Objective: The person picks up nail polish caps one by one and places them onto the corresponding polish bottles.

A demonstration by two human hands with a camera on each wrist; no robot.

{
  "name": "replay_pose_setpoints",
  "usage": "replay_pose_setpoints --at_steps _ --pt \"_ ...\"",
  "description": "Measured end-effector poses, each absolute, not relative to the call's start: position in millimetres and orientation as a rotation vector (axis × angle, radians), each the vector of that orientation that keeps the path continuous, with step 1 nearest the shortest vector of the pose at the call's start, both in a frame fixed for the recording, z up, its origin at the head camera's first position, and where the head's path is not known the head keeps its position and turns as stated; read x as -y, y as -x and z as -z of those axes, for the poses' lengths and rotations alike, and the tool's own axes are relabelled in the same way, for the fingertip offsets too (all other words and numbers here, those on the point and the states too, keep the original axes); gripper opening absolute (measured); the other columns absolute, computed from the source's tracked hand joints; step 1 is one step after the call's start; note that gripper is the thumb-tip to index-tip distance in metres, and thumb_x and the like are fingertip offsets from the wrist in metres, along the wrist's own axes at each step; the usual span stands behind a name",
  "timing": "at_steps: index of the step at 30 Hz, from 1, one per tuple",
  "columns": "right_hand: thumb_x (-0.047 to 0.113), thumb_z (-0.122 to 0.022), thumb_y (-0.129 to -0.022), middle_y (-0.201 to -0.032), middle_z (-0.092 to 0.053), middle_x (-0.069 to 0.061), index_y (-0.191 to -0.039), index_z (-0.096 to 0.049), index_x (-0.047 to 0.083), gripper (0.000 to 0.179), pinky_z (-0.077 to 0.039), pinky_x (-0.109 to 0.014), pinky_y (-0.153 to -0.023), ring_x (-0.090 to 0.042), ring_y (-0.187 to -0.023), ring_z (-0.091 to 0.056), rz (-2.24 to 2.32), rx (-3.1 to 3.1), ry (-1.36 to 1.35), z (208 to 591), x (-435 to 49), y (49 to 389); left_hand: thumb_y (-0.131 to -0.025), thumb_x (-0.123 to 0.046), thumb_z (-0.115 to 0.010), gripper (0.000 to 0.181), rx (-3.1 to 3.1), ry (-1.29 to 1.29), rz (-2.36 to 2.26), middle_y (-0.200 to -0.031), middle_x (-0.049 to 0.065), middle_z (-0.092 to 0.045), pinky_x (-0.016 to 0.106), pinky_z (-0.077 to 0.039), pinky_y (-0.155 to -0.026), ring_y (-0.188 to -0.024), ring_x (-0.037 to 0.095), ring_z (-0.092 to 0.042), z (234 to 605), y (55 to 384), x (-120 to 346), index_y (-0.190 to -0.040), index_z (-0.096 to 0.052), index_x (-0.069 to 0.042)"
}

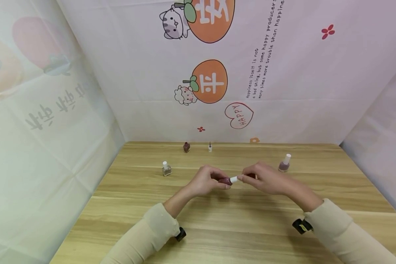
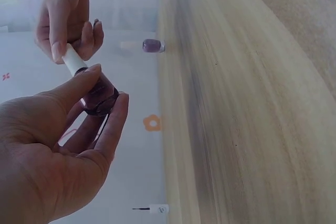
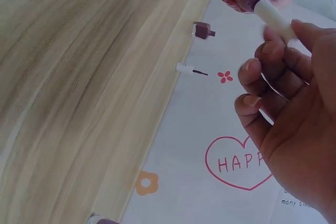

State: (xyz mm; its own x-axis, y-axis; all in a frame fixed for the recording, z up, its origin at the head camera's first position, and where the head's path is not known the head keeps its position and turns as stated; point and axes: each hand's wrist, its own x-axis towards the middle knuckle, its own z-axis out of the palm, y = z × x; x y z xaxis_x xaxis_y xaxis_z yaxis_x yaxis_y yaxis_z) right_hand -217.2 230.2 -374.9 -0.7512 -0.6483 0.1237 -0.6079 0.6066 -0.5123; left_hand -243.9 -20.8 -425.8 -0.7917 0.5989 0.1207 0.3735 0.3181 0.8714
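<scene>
The left hand [image 1: 207,181] grips a polish bottle [image 1: 225,181], the right hand [image 1: 267,178] pinches its white cap [image 1: 234,179]: likely the unscrewing step, next calling for a steady twist

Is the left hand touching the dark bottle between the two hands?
Touching: the left wrist view shows the left hand pinching the bottle between thumb and fingers.

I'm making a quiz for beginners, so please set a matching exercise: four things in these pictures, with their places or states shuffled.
1. Left hand
2. Right hand
3. Loose brush cap
4. Greyish bottle

A. stands with brush pointing up
B. pinches the white cap
C. stands left of both hands
D. grips the held bottle

Pairs: 1-D, 2-B, 3-A, 4-C
</scene>
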Motion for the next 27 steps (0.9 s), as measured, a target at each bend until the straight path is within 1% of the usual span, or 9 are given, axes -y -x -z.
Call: replay_pose_setpoints --at_steps 5,8,12,17,19,23,27 --pt "0.03 -0.068 -0.101 -0.067 -0.056 0.013 -0.091 -0.071 0.019 0.015 -0.038 -0.022 -0.05 -0.005 -0.056 -0.045 0.825 -2.761 1.102 374 -230 218 -0.087 -0.013 -0.083 0.009 -2.336 -0.878 -1.489 -0.087 -0.009 -0.077 0.023 -0.055 -0.071 -0.08 0.007 -0.07 426 244 20 -0.096 -0.082 -0.015" --pt "0.03 -0.066 -0.102 -0.065 -0.053 0.014 -0.085 -0.068 0.021 0.019 -0.037 -0.021 -0.049 -0.003 -0.055 -0.042 0.78 -2.77 1.121 373 -230 218 -0.087 -0.014 -0.084 0.009 -2.336 -0.887 -1.486 -0.088 -0.009 -0.077 0.022 -0.054 -0.072 -0.081 0.007 -0.071 427 244 20 -0.096 -0.082 -0.016" --pt "0.034 -0.06 -0.105 -0.062 -0.044 0.017 -0.079 -0.064 0.024 0.028 -0.033 -0.021 -0.049 0.0 -0.053 -0.037 0.727 -2.785 1.114 373 -231 217 -0.087 -0.016 -0.084 0.009 -2.347 -0.899 -1.474 -0.088 -0.01 -0.077 0.022 -0.053 -0.071 -0.081 0.007 -0.07 429 245 20 -0.096 -0.082 -0.017" --pt "0.038 -0.056 -0.106 -0.061 -0.041 0.015 -0.078 -0.063 0.025 0.032 -0.031 -0.021 -0.049 0.0 -0.052 -0.035 0.727 -2.806 1.043 374 -231 216 -0.088 -0.017 -0.083 0.009 -2.343 -0.889 -1.484 -0.089 -0.01 -0.077 0.023 -0.053 -0.07 -0.08 0.009 -0.07 428 244 19 -0.097 -0.082 -0.018" --pt "0.038 -0.057 -0.106 -0.062 -0.044 0.014 -0.08 -0.066 0.024 0.03 -0.034 -0.022 -0.049 -0.002 -0.054 -0.038 0.782 -2.808 1.011 375 -231 216 -0.088 -0.017 -0.083 0.01 -2.341 -0.887 -1.49 -0.089 -0.009 -0.077 0.023 -0.054 -0.072 -0.081 0.008 -0.07 427 244 19 -0.097 -0.082 -0.018" --pt "0.035 -0.063 -0.103 -0.066 -0.055 0.012 -0.085 -0.071 0.024 0.023 -0.043 -0.025 -0.052 -0.005 -0.059 -0.049 0.959 -2.825 0.966 380 -230 216 -0.088 -0.015 -0.083 0.012 -2.342 -0.912 -1.503 -0.092 -0.009 -0.077 0.023 -0.056 -0.077 -0.084 0.006 -0.071 429 245 16 -0.1 -0.081 -0.016" --pt "0.029 -0.07 -0.099 -0.07 -0.062 0.013 -0.086 -0.074 0.023 0.015 -0.049 -0.026 -0.056 -0.008 -0.062 -0.055 1.116 -2.889 0.914 385 -225 215 -0.088 -0.013 -0.083 0.015 -2.356 -0.909 -1.533 -0.093 -0.007 -0.076 0.023 -0.057 -0.081 -0.086 0.005 -0.071 431 246 12 -0.103 -0.079 -0.012"
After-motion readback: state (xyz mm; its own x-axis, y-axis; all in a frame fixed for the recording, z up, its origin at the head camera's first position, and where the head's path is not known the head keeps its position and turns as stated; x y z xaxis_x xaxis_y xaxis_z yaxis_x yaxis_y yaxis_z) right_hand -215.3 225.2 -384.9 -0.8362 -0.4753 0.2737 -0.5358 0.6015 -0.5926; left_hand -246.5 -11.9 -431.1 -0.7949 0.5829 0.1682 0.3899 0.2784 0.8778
